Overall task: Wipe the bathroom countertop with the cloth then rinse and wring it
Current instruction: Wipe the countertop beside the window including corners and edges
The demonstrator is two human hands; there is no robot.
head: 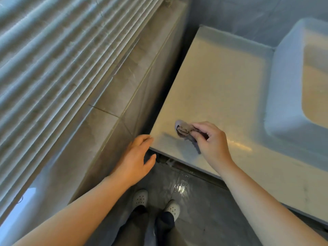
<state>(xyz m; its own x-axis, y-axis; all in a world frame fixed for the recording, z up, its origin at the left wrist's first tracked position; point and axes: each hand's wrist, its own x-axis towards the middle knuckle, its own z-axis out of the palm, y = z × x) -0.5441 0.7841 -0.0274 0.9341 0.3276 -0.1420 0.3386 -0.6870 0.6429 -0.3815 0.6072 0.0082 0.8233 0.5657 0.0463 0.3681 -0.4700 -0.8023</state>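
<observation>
A small crumpled grey-purple cloth (183,130) rests on the pale bathroom countertop (221,89) near its front left corner. My right hand (210,139) pinches the cloth from the right, fingers closed on it and pressing it to the surface. My left hand (137,159) is open, its fingertips touching the countertop's front left corner edge, and holds nothing. A white rectangular basin (291,86) sits on the countertop at the right.
A tiled ledge (124,96) runs along the left of the countertop, with window blinds (53,59) above it. Below are a wet grey tiled floor (195,201) and my feet in white clogs (140,198).
</observation>
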